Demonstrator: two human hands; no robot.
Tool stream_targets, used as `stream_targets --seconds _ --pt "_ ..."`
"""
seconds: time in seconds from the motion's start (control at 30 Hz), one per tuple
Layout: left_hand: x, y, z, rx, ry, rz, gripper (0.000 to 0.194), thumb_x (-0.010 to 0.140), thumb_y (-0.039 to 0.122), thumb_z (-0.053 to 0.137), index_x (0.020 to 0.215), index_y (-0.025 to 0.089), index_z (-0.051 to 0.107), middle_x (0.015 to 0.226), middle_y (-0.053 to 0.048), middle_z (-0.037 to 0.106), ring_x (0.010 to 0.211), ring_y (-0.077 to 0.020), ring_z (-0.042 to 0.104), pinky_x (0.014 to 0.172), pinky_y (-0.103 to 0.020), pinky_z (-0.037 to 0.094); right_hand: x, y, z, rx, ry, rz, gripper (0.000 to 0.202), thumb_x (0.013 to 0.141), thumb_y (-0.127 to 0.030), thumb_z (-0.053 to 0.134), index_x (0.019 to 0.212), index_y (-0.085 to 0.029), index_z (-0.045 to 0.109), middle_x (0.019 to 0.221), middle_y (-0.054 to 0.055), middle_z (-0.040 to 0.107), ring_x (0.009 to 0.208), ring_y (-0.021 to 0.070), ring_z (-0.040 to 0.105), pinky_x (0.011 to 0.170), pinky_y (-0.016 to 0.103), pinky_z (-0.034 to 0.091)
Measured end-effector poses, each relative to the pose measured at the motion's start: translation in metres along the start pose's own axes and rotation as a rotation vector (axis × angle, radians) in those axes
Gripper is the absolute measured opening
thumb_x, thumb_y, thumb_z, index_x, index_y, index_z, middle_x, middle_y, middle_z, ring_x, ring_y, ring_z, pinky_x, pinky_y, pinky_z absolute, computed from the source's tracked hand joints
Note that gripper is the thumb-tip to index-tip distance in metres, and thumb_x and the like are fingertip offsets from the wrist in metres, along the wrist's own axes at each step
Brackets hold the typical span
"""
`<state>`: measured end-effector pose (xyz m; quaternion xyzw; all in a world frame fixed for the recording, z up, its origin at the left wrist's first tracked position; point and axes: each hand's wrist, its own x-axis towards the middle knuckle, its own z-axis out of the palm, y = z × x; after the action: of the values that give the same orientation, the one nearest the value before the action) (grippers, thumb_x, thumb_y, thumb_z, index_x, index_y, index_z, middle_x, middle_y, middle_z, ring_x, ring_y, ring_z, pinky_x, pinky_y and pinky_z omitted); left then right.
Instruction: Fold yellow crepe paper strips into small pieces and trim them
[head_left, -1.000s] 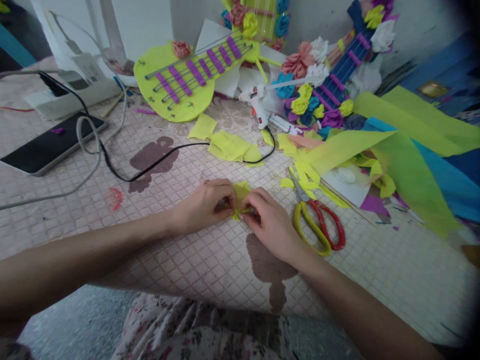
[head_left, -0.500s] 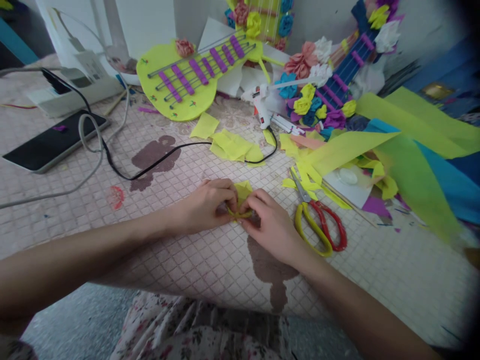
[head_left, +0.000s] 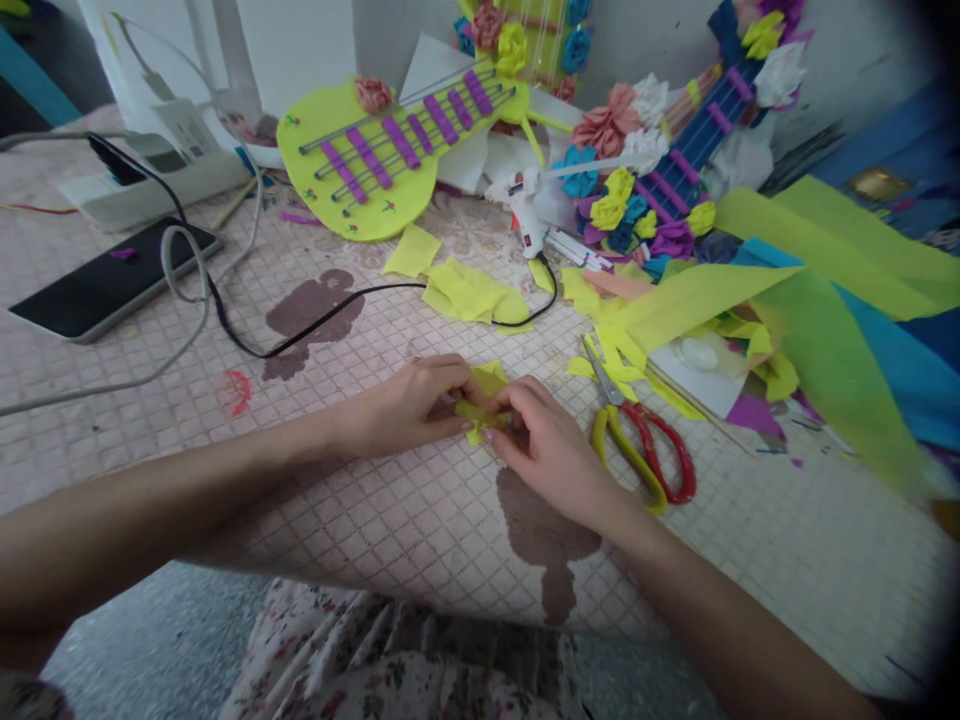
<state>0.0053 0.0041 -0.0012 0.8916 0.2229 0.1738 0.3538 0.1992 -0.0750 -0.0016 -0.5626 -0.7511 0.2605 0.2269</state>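
Observation:
Between my two hands is a small piece of yellow crepe paper, creased and partly hidden by my fingers. My left hand pinches its left side, thumb below and fingers above. From the other side my right hand grips the paper, its fingertips close to the left ones. To the right of my right hand lie scissors with one yellow and one red handle, blades pointing away. Beyond my hands rests a loose pile of yellow paper squares.
A glue gun stands behind the squares, its black cord running left. A phone and power strip are at left. Paper guitars, one yellow and one blue, stand behind. Yellow crepe strips spread at right.
My fingers have shifted on the yellow paper and drawn closer together. A bit of it now shows below my fingertips. The view has moved very slightly.

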Motion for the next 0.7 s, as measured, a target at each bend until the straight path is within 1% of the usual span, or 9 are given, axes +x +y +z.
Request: stream_targets --seconds 0.07,0.2,0.27,0.33,0.43,0.6,0.7 --pt "0.0 -0.001 -0.001 -0.015 -0.008 0.017 0.013 0.083 0.016 0.059 0.095 0.016 0.062 0.092 -0.005 0.059 0.084 -0.0151 0.056 0.077 -0.028 0.045 0.0 0.0 -0.001 0.013 -0.018 0.004 0.014 0.081 -0.015 0.059 0.091 -0.021 0.052 0.098 0.004 0.052 0.088 0.0187 0.055 0.075 0.034 0.048" --pt "0.0 -0.003 -0.005 -0.093 -0.1 0.073 0.006 0.082 0.015 0.061 0.082 0.017 0.067 0.099 -0.006 0.057 0.091 -0.0157 0.056 0.084 -0.03 0.046 0.0 0.0 -0.01 0.107 -0.122 -0.044 0.015 0.079 -0.008 0.058 0.084 -0.022 0.057 0.097 0.002 0.05 0.091 0.0161 0.055 0.078 0.031 0.048" --pt "0.0 -0.005 -0.007 -0.106 -0.127 0.075 0.009 0.082 0.013 0.061 0.079 0.017 0.068 0.102 -0.007 0.056 0.094 -0.0162 0.056 0.086 -0.031 0.047 0.0 0.001 -0.015 0.147 -0.172 -0.053 0.017 0.079 -0.005 0.057 0.081 -0.021 0.057 0.097 0.002 0.049 0.091 0.015 0.054 0.078 0.029 0.048" --pt "0.0 -0.006 -0.009 -0.095 -0.136 0.078 0.01 0.082 0.012 0.06 0.079 0.017 0.069 0.104 -0.007 0.056 0.094 -0.0164 0.056 0.086 -0.032 0.047 0.0 0.001 -0.018 0.16 -0.199 -0.056 0.016 0.08 -0.005 0.057 0.081 -0.021 0.058 0.098 0.002 0.049 0.092 0.0148 0.054 0.079 0.029 0.048" --pt "0.0 -0.01 -0.011 -0.087 -0.146 0.101 0.011 0.083 0.012 0.06 0.08 0.017 0.069 0.105 -0.007 0.056 0.096 -0.0163 0.056 0.087 -0.032 0.047 0.0 0.002 -0.018 0.15 -0.203 -0.061 0.015 0.081 -0.006 0.057 0.083 -0.022 0.058 0.098 0.002 0.049 0.092 0.0152 0.054 0.079 0.03 0.048" --pt "0.002 -0.014 -0.016 -0.128 -0.215 0.093 0.012 0.084 0.01 0.057 0.083 0.016 0.068 0.105 -0.008 0.056 0.091 -0.0145 0.057 0.084 -0.029 0.049 0.001 0.002 -0.018 0.126 -0.176 -0.045 0.015 0.082 -0.006 0.056 0.083 -0.021 0.057 0.096 0.002 0.051 0.089 0.0153 0.055 0.078 0.03 0.047" --pt "0.003 -0.014 -0.017 -0.147 -0.215 0.085 0.011 0.083 0.008 0.058 0.083 0.015 0.066 0.105 -0.008 0.057 0.089 -0.014 0.058 0.083 -0.028 0.05 0.001 0.003 -0.02 0.139 -0.205 -0.053 0.016 0.081 -0.007 0.058 0.087 -0.022 0.059 0.1 0.003 0.05 0.093 0.0161 0.054 0.078 0.03 0.048"
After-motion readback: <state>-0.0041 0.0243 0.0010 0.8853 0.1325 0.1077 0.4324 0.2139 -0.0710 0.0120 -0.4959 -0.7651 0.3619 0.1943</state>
